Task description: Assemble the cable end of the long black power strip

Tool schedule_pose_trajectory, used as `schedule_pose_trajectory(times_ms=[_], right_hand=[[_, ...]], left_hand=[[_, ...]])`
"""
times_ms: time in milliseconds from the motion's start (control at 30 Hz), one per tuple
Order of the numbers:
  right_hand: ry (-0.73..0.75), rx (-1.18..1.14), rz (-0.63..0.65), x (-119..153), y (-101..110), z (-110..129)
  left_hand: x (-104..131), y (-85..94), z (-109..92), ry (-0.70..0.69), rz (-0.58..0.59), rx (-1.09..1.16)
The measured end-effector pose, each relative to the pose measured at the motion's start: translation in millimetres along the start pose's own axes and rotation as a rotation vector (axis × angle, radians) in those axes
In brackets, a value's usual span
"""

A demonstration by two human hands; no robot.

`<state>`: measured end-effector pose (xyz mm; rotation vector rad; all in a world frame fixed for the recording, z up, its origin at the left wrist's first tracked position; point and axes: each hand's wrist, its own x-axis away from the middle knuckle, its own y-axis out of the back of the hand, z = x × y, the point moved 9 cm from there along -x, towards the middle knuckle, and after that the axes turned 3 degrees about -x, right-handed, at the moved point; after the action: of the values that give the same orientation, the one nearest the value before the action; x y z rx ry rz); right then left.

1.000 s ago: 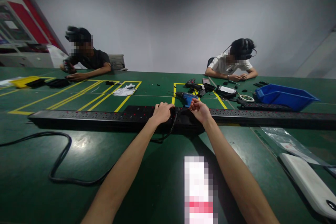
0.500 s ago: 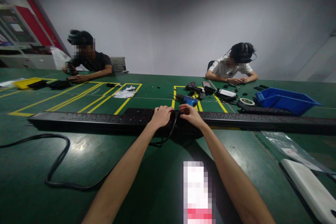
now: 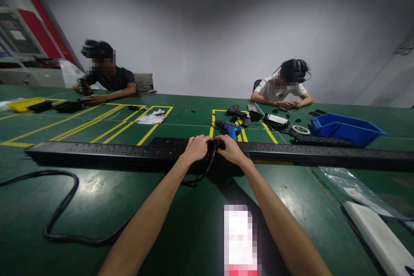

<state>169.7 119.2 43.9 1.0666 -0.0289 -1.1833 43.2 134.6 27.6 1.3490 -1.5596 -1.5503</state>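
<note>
A long black power strip (image 3: 106, 149) with rows of sockets and small red marks lies across the green table in front of me. At its middle, a black plug (image 3: 214, 145) with a black cord (image 3: 209, 168) hanging from it is between my hands. My left hand (image 3: 197, 148) is closed, its curled fingertips against the plug's left side over the strip. From the right, my right hand (image 3: 230, 150) pinches the plug between thumb and fingers. Fingers partly cover the plug, so I cannot tell how it sits in the socket.
Beyond the strip lie a blue cordless drill (image 3: 229, 127), a darker drill (image 3: 237, 112), a tape roll (image 3: 300, 130) and a blue bin (image 3: 347, 128). A lit phone (image 3: 239, 237), white case (image 3: 378, 235) and plastic bag (image 3: 355, 187) lie nearer. Two people sit opposite.
My right hand's fingers, apart beside the plug before, have closed onto it. My left hand stays at the plug. The whole view has shifted slightly.
</note>
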Motion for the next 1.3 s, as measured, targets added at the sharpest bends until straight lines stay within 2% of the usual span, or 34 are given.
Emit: schedule_pose_trajectory(times_ms=[433,800,1033,1300], right_hand=[[0.003,0.262,0.099,-5,-3,8],[0.052,0.369,0.149,-8,-11,11],[-0.010,0.271,0.097,-10,-6,2],[-0.132,-0.151,0.075,-16,2,-17]], left_hand=[[-3,0.0,0,-0.019,0.018,0.040],[-4,-3.9,2,-0.026,0.016,0.015],[-3,-1.4,2,-0.026,0.013,0.022],[-3,1.1,1,-0.011,0.019,0.028]])
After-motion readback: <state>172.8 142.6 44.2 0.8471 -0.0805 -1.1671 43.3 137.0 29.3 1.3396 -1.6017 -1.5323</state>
